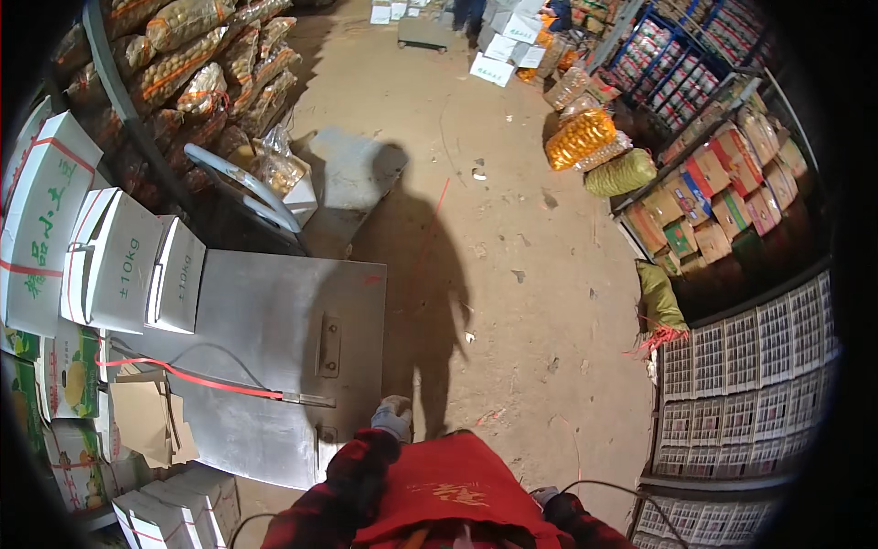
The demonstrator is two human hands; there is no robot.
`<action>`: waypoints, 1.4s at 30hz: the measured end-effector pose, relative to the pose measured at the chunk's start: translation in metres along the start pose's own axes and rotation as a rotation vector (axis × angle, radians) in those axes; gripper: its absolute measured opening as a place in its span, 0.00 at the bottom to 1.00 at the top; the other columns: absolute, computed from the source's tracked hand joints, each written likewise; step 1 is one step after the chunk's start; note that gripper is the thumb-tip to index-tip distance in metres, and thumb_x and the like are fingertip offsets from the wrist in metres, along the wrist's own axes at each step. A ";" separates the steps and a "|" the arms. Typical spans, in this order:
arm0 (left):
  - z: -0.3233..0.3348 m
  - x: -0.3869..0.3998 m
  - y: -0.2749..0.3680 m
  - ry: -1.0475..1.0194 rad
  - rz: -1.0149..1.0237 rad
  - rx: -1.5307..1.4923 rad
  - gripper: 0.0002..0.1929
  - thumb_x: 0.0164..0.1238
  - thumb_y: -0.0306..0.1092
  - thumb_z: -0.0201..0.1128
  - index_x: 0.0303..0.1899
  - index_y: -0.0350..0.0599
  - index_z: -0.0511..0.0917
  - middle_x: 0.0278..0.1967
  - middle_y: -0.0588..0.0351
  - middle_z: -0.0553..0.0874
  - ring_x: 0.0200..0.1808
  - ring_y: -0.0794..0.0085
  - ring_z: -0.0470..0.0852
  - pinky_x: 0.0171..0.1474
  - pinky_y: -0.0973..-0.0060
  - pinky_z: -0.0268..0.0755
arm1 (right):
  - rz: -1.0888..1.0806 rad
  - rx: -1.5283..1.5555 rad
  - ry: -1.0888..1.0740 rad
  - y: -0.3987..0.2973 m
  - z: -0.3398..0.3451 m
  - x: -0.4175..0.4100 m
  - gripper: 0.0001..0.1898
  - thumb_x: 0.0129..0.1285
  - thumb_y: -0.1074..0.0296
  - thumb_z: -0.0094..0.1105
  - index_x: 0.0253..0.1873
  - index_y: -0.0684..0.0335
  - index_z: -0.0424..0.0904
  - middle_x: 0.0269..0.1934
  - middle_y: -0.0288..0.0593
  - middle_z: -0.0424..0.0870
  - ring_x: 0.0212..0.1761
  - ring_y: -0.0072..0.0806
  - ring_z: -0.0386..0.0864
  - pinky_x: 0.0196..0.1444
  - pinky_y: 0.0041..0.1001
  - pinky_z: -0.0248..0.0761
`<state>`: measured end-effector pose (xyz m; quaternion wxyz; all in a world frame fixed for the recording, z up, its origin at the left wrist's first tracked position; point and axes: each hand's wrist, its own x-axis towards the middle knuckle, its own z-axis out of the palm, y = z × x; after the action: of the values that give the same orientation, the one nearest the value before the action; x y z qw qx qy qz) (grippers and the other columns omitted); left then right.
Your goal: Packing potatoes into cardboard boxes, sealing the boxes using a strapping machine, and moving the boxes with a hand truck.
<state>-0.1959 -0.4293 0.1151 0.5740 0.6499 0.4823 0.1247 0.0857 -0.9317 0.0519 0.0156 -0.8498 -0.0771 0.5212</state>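
Observation:
My left hand [393,417], in a pale glove, is at the right edge of a grey metal strapping table [254,302]; its fingers are too small and foreshortened to read. A red strap [199,381] runs across the tabletop into a slot near that hand. White cartons [110,261] with green print stand along the table's far left side. My right hand [544,495], also gloved, hangs low by the right side of my red apron [453,487], partly hidden by the sleeve.
A hand truck [240,182] and a flat metal plate [357,168] are beyond the table. Stacked net sacks [182,75] line the left wall. Orange net bags [583,137], cartons and plastic crates [741,384] line the right. People stand partly visible at the far end.

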 end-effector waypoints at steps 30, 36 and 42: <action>-0.106 0.477 0.113 0.345 -0.418 -0.361 0.12 0.62 0.29 0.54 0.46 0.38 0.74 0.40 0.55 0.80 0.42 0.74 0.78 0.48 0.78 0.69 | -0.358 -0.109 -0.133 -0.843 -0.374 0.283 0.12 0.60 0.67 0.52 0.46 0.63 0.78 0.34 0.40 0.82 0.25 0.27 0.80 0.23 0.23 0.70; -0.156 0.587 0.120 0.516 -0.440 -0.474 0.11 0.60 0.30 0.55 0.44 0.39 0.76 0.38 0.54 0.81 0.40 0.72 0.79 0.45 0.78 0.71 | -0.257 -0.170 -0.141 -0.983 -0.410 0.298 0.13 0.59 0.69 0.53 0.48 0.64 0.76 0.37 0.43 0.81 0.27 0.29 0.80 0.24 0.25 0.72; -0.177 0.626 0.126 0.700 -0.541 -0.558 0.10 0.60 0.28 0.56 0.42 0.39 0.77 0.38 0.56 0.82 0.41 0.75 0.78 0.46 0.79 0.70 | -0.357 -0.186 -0.270 -1.164 -0.389 0.334 0.19 0.60 0.66 0.54 0.55 0.64 0.71 0.43 0.45 0.80 0.31 0.31 0.81 0.29 0.27 0.73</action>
<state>0.0538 0.1795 0.0338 0.5415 0.2438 0.7443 0.3057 0.4462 0.2880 0.0586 0.0185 -0.7430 -0.2753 0.6098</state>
